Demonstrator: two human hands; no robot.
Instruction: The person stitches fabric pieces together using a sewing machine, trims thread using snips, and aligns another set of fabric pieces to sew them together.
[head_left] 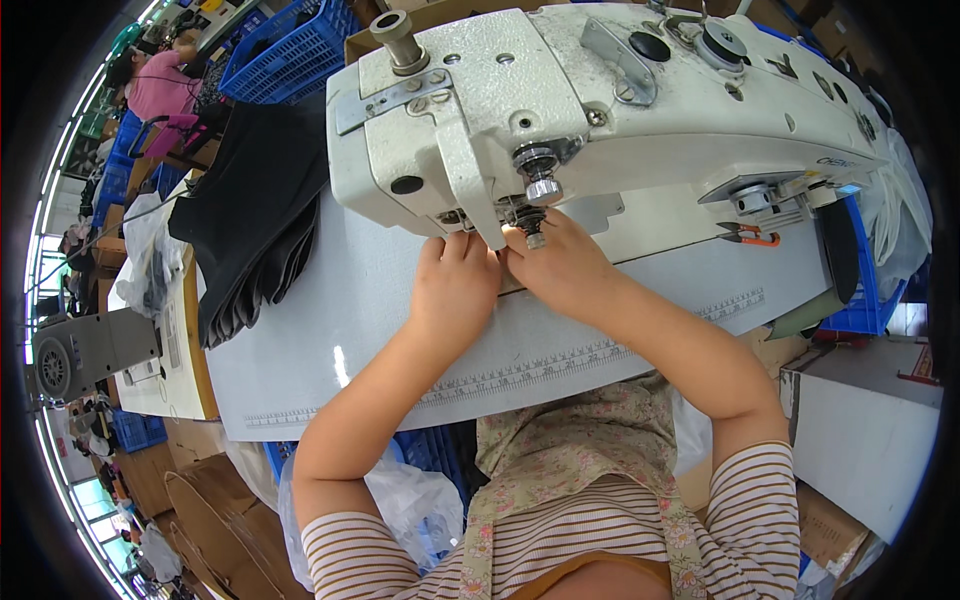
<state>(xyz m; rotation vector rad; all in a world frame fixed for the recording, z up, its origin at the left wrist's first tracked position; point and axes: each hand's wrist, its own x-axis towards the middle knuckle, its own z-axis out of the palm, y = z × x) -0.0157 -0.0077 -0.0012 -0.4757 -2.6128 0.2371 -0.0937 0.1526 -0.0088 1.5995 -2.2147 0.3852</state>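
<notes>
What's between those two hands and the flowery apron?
Pale grey tabletop, with a ruler strip along its near edge. The head view shows both lying between the apron and the left hand and right hand.

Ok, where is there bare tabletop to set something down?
Bare tabletop lies between the black fabric stack and left forearm, between left and right forearm, then on to the orange-handled snips. It's crowded under the sewing machine head, where left grip and right grip nearly meet.
</notes>
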